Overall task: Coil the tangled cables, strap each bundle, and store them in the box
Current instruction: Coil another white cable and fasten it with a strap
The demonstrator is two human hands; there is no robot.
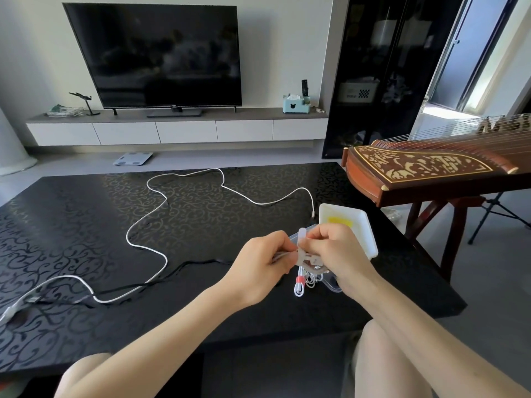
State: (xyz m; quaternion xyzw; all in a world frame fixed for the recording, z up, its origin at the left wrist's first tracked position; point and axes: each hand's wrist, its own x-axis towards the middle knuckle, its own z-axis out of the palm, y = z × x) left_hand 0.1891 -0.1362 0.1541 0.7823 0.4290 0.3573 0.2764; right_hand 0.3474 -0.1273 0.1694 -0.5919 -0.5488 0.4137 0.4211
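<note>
A small coiled white cable bundle (305, 280) with a red band hangs between my hands above the black table. My left hand (265, 262) grips one side of it. My right hand (334, 251) pinches a pale strap (301, 242) that wraps round the bundle, one end sticking up. Under my right hand lies a clear plastic box (333, 285), mostly hidden, with its white lid (365, 225) leaning behind it. A long white cable (149, 219) snakes loose across the table. A black cable (178, 268) lies along the table to the left.
The black patterned table (86, 225) fills the foreground. A wooden zither (425, 168) on a stand sits close to the right edge. My knees are under the near edge. A TV and low cabinet stand against the far wall.
</note>
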